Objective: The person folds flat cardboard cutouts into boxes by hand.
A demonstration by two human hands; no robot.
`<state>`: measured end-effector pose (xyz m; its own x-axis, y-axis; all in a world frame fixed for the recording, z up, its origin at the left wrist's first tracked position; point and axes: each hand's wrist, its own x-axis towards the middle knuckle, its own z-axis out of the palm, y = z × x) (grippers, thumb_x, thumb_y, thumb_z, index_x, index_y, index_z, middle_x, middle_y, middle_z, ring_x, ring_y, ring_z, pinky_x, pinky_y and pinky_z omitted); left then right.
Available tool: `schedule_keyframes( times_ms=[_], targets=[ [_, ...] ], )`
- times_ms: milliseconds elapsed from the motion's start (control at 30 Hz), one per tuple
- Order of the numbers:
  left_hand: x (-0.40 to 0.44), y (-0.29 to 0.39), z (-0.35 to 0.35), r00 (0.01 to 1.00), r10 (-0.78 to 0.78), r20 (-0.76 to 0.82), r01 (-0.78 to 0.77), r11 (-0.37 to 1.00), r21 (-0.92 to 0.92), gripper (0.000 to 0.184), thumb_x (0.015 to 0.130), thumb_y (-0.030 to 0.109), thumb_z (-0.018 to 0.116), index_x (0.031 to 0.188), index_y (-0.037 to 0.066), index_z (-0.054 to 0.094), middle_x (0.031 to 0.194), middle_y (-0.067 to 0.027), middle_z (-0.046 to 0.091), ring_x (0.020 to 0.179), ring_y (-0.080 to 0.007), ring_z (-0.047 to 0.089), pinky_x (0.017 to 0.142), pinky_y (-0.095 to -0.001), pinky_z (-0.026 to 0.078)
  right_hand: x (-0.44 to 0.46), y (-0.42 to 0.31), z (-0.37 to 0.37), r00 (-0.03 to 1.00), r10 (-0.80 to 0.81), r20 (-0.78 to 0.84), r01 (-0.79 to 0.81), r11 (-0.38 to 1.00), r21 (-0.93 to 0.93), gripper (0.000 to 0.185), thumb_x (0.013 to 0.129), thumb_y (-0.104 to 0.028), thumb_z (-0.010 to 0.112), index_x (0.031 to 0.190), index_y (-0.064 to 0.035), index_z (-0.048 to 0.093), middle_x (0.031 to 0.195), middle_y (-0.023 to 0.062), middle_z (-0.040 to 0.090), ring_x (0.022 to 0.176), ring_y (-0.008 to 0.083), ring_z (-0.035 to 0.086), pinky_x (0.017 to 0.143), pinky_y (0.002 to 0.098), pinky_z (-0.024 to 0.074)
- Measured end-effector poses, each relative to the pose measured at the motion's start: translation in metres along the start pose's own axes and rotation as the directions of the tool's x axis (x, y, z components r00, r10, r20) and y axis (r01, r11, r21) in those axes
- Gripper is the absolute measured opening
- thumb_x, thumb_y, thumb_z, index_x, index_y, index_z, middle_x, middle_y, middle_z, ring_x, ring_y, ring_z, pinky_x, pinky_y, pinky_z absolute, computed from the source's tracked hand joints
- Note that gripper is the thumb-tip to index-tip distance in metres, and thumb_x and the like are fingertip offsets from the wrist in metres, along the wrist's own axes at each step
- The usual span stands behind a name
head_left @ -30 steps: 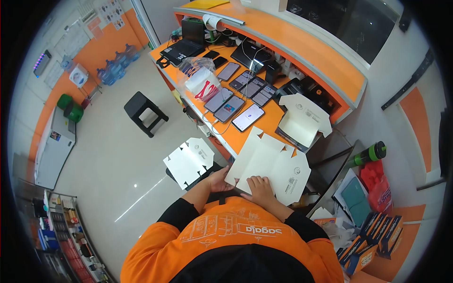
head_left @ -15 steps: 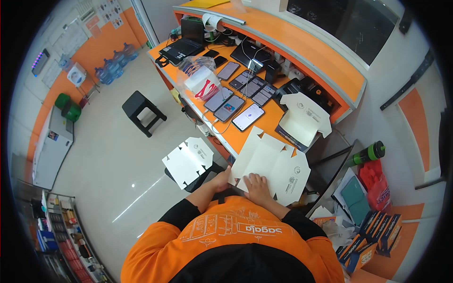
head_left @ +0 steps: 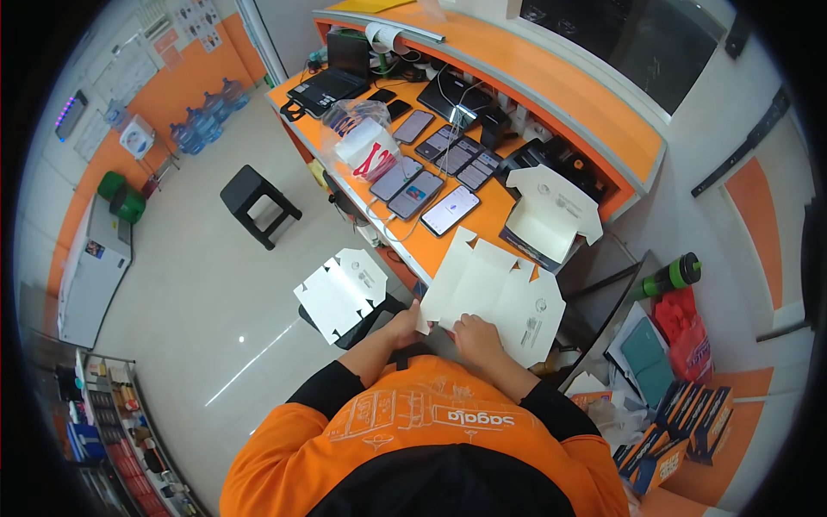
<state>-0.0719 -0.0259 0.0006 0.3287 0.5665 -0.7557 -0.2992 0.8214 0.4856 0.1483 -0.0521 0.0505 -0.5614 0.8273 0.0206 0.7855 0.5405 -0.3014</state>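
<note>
A flat white carton is in front of the person, at the near edge of the desk, spread open with its notched flaps and small dark print facing up. The left hand is closed on its left corner, thumb and fingers pinching the edge. The right hand lies at the near edge with its fingers bent over the card; whether it grips or only presses, I cannot tell.

Beyond the carton and to the right, a part-folded box sits on the desk, its lid flap raised. To the left, lower than the desk, a second sheet lies flat on something black that it mostly covers.

Several phones lie close together on the desk, the nearest one with a lit white screen. A clear plastic bag rests beside them, and an open laptop stands at the far left end. A black stool is on the floor. On the right are a green-and-black bottle and a red bag.
</note>
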Motion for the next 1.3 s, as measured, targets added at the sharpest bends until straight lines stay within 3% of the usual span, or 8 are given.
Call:
schedule_keyframes(
  times_ms=[233,367,667,1067,1100,1167,1267,1300],
  targets=[
    [0.009,-0.003,-0.003,0.999,0.029,0.016,-0.029,1.000,0.011,0.052,0.108,0.047,0.023,0.117,0.005,0.052,0.085,-0.0070,0.058,0.074,-0.0200,0.057,0.072,-0.0345,0.050,0.045,0.035,-0.024,0.858,0.237,0.456,-0.346,0.922,0.172,0.030,0.077,-0.033,0.077,0.088,-0.0044,0.074,0.088,0.0197,0.070,0.088,0.0365,0.067,0.077,0.0435,0.0517],
    [0.014,-0.002,-0.004,0.999,0.051,0.012,-0.051,0.998,0.033,0.054,0.108,0.047,0.021,0.118,0.004,0.052,0.087,-0.0073,0.057,0.074,-0.0195,0.056,0.073,-0.0355,0.051,0.057,0.060,-0.006,0.895,0.203,0.398,-0.359,0.857,0.370,0.048,0.067,-0.030,0.088,0.100,-0.0013,0.068,0.093,0.0190,0.068,0.090,0.0364,0.066,0.079,0.0410,0.0514],
    [0.007,0.008,0.004,0.999,-0.043,0.019,0.044,0.998,-0.038,0.052,0.108,0.048,0.018,0.120,0.010,0.051,0.089,-0.0028,0.056,0.073,-0.0142,0.054,0.069,-0.0316,0.048,0.076,0.032,-0.043,0.656,0.682,0.323,-0.701,0.709,-0.074,0.086,0.054,-0.037,0.095,0.122,-0.0083,0.050,0.130,0.0064,0.054,0.124,0.0261,0.052,0.092,0.0456,0.0522],
    [-0.007,0.019,-0.019,0.976,-0.112,0.186,0.102,0.993,0.058,0.045,0.108,0.040,0.026,0.125,0.008,0.052,0.109,-0.0108,0.065,0.101,-0.0230,0.063,0.087,-0.0363,0.049,0.046,0.040,-0.030,0.822,0.491,0.288,-0.538,0.835,0.112,0.055,0.072,-0.036,0.085,0.113,-0.0122,0.058,0.116,0.0087,0.062,0.116,0.0299,0.057,0.085,0.0461,0.0510],
    [-0.005,0.010,-0.028,0.990,0.126,0.062,-0.140,0.919,0.368,0.038,0.106,0.034,0.033,0.126,0.007,0.052,0.114,-0.0121,0.063,0.107,-0.0249,0.062,0.090,-0.0377,0.048,0.042,0.039,-0.027,0.857,0.446,0.258,-0.492,0.857,0.151,0.047,0.075,-0.034,0.082,0.111,-0.0123,0.060,0.112,0.0094,0.063,0.112,0.0310,0.058,0.083,0.0466,0.0503],
    [0.008,-0.012,-0.050,0.792,0.607,0.064,-0.343,0.356,0.869,0.033,0.101,0.024,0.047,0.130,0.007,0.051,0.125,-0.0148,0.059,0.118,-0.0287,0.058,0.096,-0.0405,0.048,0.031,0.036,-0.019,0.914,0.357,0.194,-0.396,0.890,0.228,0.033,0.083,-0.031,0.075,0.106,-0.0126,0.063,0.104,0.0107,0.066,0.104,0.0332,0.062,0.080,0.0476,0.0491],
    [-0.036,0.004,-0.031,0.410,0.757,0.508,-0.287,-0.422,0.860,0.049,0.083,0.010,0.062,0.131,0.008,0.050,0.137,-0.0151,0.050,0.125,-0.0325,0.052,0.104,-0.0422,0.043,0.013,0.025,-0.015,0.971,0.223,0.089,-0.239,0.935,0.261,0.026,0.087,-0.030,0.069,0.106,-0.0117,0.065,0.098,0.0121,0.068,0.094,0.0358,0.063,0.078,0.0476,0.0482],
    [-0.043,0.005,-0.026,0.420,0.734,0.533,-0.245,-0.474,0.846,0.050,0.081,0.010,0.062,0.130,0.008,0.051,0.139,-0.0134,0.048,0.128,-0.0320,0.049,0.106,-0.0424,0.041,0.009,0.022,-0.014,0.980,0.189,0.062,-0.199,0.940,0.277,0.025,0.088,-0.028,0.067,0.105,-0.0106,0.066,0.097,0.0117,0.068,0.093,0.0357,0.063,0.077,0.0459,0.0478]
  ],
)
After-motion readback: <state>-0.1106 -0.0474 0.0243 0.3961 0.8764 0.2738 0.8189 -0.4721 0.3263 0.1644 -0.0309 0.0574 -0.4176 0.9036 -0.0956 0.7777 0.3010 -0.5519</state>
